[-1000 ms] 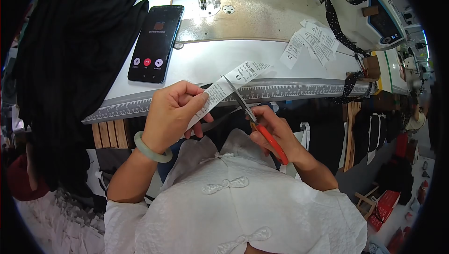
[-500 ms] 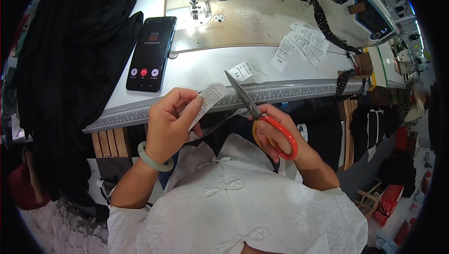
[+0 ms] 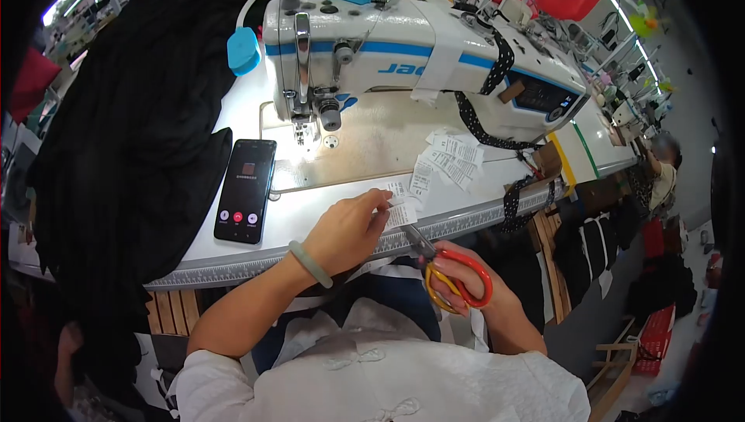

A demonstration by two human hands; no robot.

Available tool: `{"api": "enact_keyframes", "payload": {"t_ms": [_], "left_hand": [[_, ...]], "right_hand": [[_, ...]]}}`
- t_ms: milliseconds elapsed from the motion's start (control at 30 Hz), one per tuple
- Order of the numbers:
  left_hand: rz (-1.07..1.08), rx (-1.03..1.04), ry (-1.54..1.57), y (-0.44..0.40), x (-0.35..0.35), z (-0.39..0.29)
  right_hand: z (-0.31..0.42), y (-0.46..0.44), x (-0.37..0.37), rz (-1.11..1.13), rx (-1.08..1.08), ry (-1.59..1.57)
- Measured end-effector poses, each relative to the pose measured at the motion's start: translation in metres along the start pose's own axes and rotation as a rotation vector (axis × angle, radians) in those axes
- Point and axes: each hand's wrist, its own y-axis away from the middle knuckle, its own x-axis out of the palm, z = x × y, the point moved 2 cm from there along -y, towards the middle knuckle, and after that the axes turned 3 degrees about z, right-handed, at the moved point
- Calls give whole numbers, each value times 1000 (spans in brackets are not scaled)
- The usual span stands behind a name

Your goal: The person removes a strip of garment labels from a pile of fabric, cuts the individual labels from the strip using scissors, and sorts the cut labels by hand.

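My left hand [image 3: 351, 229], with a pale green bangle on the wrist, reaches over the table edge with its fingers pinched on a white printed care label [image 3: 400, 215]. That label lies across the blades of the scissors [image 3: 485, 288], hiding their tips. My right hand [image 3: 470, 273] grips the scissors by their red and yellow handles, just in front of the table edge. Whether the blades are parted cannot be seen. Just beyond my left fingertips, more printed labels [image 3: 421, 179] lie on the white table, and a fanned group of labels [image 3: 456, 159] rests further back.
A white sewing machine [image 3: 372, 53] stands across the table behind the labels. To the left are a phone [image 3: 246, 189] showing a call screen and a large heap of black fabric [image 3: 128, 111]. A ruler strip [image 3: 256, 270] runs along the front edge. Black dotted ribbon [image 3: 473, 123] hangs at the machine.
The view has tilted up, showing more of the machine. My left hand has moved forward and right with the label, to the loose labels on the table. The scissors stay in my right hand.
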Motion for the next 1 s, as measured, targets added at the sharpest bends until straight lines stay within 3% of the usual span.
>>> {"api": "enact_keyframes", "payload": {"t_ms": [133, 200, 267, 400, 500, 567, 633, 700, 767, 800, 933, 967, 1000], "left_hand": [[16, -37, -97, -23, 5, 3], [30, -26, -135, -36, 9, 1], [42, -35, -159, -51, 17, 5], [64, -79, -258, -75, 27, 5], [60, -93, -261, -90, 30, 12], [54, -105, -261, -97, 27, 16], [31, -104, -253, -103, 27, 19], [33, -103, -188, -103, 23, 17], [-2, -46, -229, -105, 21, 24], [18, -93, -131, -106, 20, 27], [66, -296, 226, -105, 13, 25], [55, -333, 264, -103, 8, 21], [43, -370, 300, -102, 4, 18]], "right_hand": [[28, 23, -18, -285, -49, 406], [50, 4, -29, -452, -312, 836], [85, -28, -33, -566, -283, 1252], [129, -113, -53, -634, -152, 1477], [145, -167, -69, -550, -44, 1559], [151, -183, -68, -640, -55, 1583], [146, -207, -100, -703, -255, 1642], [160, -196, -84, -691, -82, 1692], [160, -193, -82, -736, -142, 1734], [158, -189, -78, -789, -291, 1751], [157, -163, -72, -642, -268, 1435], [145, -155, -78, -552, -518, 1357], [137, -148, -84, -527, -558, 1313]]}}
